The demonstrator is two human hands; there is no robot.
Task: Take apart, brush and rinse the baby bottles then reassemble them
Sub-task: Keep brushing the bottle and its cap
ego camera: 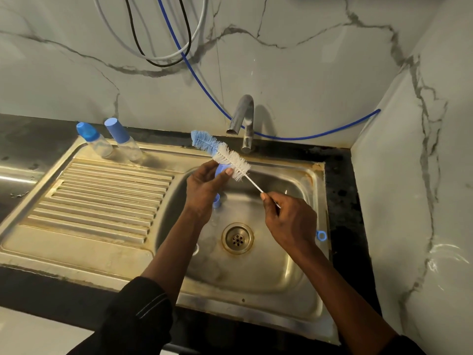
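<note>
Over the sink basin [294,265] my left hand [204,185] grips a small blue bottle part [220,170], mostly hidden by the fingers. My right hand [289,219] pinches the thin wire handle of a bottle brush [222,155] with blue and white bristles; the white bristles lie against the blue part. Another blue piece [216,201] shows just below my left hand. Two capped baby bottles, one [93,142] with a blue cap and one [122,139] with a taller blue cap, stand at the back of the drainboard.
A steel tap [243,121] stands behind the basin, with no water visibly running. The drain [238,238] lies in the basin's middle. A small blue ring [321,235] rests on the sink's right rim. The ribbed drainboard [102,201] stretches left. Cables and a blue hose [199,80] hang on the wall.
</note>
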